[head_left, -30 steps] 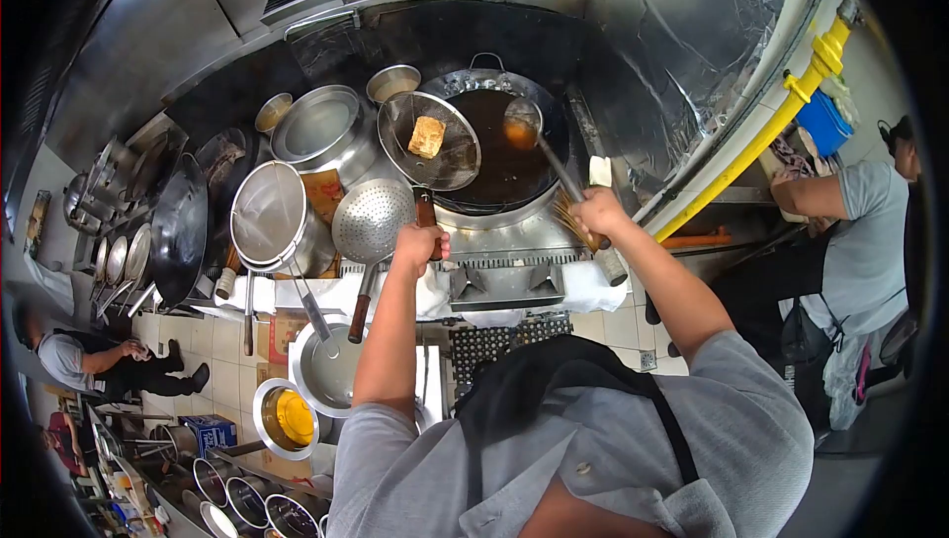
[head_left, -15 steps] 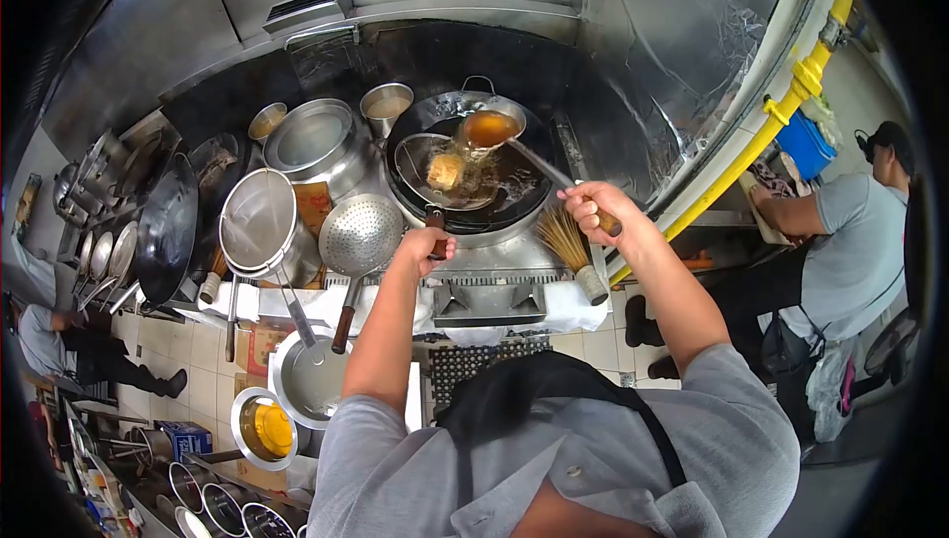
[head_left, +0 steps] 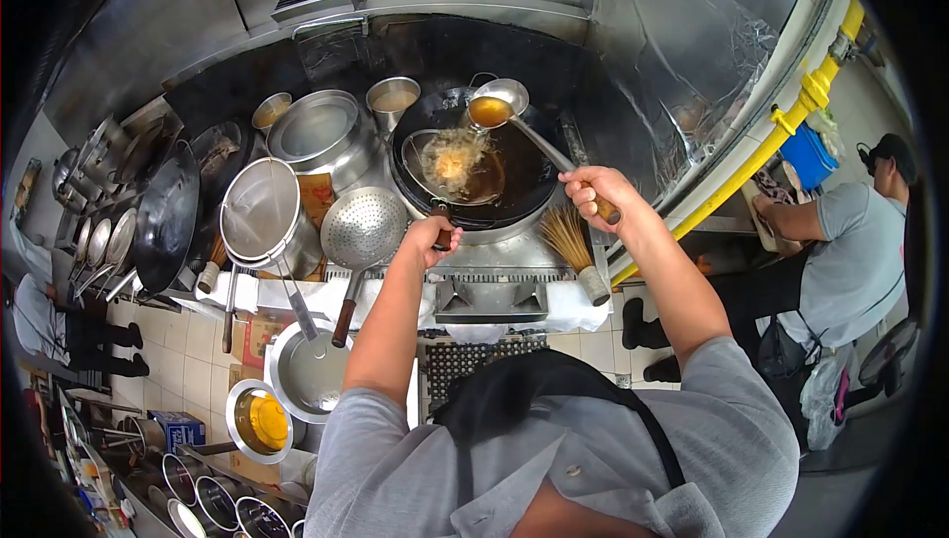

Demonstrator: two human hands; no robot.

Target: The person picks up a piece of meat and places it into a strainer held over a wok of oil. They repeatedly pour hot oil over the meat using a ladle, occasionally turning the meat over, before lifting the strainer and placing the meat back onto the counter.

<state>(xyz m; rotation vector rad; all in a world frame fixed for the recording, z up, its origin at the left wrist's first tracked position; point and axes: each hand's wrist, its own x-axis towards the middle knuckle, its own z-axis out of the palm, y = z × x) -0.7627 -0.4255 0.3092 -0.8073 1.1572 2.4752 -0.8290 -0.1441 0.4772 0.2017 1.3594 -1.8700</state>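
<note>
My left hand (head_left: 433, 239) is closed round the dark handle of a wire strainer (head_left: 419, 164), whose bowl sits in the black wok (head_left: 534, 182). Golden food (head_left: 456, 163) lies in the strainer amid bubbling oil. In my right hand (head_left: 599, 196) is the wooden handle of a long ladle (head_left: 491, 111), tilted over the wok with amber oil in its bowl. Behind the ladle, part of a second shiny round metal surface shows at the wok's back edge.
Left of the wok are a perforated skimmer (head_left: 364, 227), a mesh sieve over a pot (head_left: 260, 214) and a lidded pot (head_left: 313, 128). A bamboo brush (head_left: 570, 237) lies at the right. One person (head_left: 840, 231) stands at the right, another (head_left: 44, 320) far left.
The ladle has tilted and its bowl holds less oil. Bubbling round the food has grown much stronger. The far-left person has shifted.
</note>
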